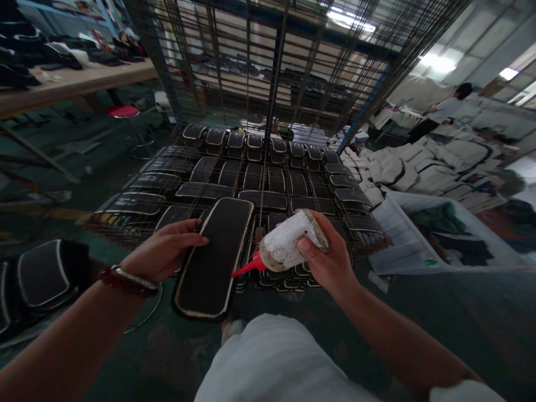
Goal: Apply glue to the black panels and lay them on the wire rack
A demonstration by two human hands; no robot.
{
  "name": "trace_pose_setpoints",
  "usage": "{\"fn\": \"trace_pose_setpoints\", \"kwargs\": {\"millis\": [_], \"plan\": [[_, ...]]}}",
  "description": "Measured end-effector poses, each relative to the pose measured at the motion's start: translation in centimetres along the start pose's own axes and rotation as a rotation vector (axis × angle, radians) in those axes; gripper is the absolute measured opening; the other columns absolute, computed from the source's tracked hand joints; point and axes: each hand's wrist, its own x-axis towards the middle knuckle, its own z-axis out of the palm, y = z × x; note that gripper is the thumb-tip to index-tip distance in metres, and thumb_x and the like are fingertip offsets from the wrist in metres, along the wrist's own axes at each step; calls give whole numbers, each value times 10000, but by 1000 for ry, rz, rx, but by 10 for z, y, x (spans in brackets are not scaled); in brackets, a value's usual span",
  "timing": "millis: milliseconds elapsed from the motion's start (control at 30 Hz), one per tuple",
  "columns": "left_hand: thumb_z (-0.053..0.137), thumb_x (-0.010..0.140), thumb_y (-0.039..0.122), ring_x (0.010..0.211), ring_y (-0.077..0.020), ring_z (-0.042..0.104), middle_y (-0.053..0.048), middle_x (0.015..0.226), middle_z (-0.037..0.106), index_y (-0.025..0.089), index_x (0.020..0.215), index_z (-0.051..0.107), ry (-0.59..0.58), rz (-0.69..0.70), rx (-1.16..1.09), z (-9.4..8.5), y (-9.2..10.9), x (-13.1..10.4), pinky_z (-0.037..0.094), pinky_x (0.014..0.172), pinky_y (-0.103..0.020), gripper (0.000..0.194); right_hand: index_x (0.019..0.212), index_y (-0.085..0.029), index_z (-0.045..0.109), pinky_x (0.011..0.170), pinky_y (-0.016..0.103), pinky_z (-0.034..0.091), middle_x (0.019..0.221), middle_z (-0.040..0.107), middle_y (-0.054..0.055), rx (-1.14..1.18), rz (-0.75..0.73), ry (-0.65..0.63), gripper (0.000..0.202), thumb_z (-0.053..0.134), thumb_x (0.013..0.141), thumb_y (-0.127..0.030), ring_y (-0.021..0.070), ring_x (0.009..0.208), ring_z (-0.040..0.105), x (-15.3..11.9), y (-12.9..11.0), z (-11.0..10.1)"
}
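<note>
My left hand (167, 248) pinches the left edge of a long black padded panel (214, 257) with rounded corners. A pale line, whitish to yellowish, runs around the panel near its rim. In my right hand (329, 254) is a white squeeze bottle (287, 240), smudged and tilted, with a red nozzle (249, 265) pointing down to the left. The nozzle tip meets the pale line on the panel's right side, or is very close to it. My right fingers wrap the bottle near its base, partly hidden behind it.
Ahead, a wire rack (268, 72) bears rows of similar black panels (253, 177). More black pieces (44, 273) lie at left. A white bin (402, 240) with cloth stands at right, before piled pale bundles (419, 162) and a person (444, 114). A red stool (122, 111) stands by a table (84, 84).
</note>
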Motion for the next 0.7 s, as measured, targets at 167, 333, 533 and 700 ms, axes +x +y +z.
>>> {"fn": "trace_pose_setpoints", "kwargs": {"millis": [167, 333, 533, 700], "plan": [[809, 686, -12, 638, -228, 818, -107, 834, 877, 123, 1037, 775, 68, 14, -31, 1, 0, 3, 717, 596, -328, 378, 1486, -301, 630, 1006, 461, 647, 1322, 769, 100, 35, -53, -140, 573, 855, 1015, -537, 316, 1176, 763, -9, -17, 5], [771, 695, -31, 579, -209, 780, -72, 730, 832, 137, 911, 760, 122, 18, -61, -4, 1, 2, 705, 565, -319, 274, 1498, -287, 596, 970, 397, 660, 1323, 791, 104, 73, -133, -233, 551, 860, 1036, -426, 280, 1140, 795, -15, -30, 13], [718, 730, -79, 573, -202, 775, -66, 712, 824, 133, 884, 749, 160, 48, -101, -10, -1, -1, 693, 552, -299, 264, 1493, -292, 600, 937, 388, 665, 1299, 795, 103, 111, -125, -260, 540, 857, 1034, -411, 283, 1116, 802, -20, -30, 17], [707, 762, -105, 577, -212, 777, -80, 717, 826, 124, 905, 741, 166, 74, -137, -7, -1, -10, 686, 557, -297, 272, 1465, -315, 634, 981, 513, 653, 1286, 772, 108, 73, -32, -155, 544, 858, 1004, -496, 349, 1166, 766, -3, -24, 15]]}}
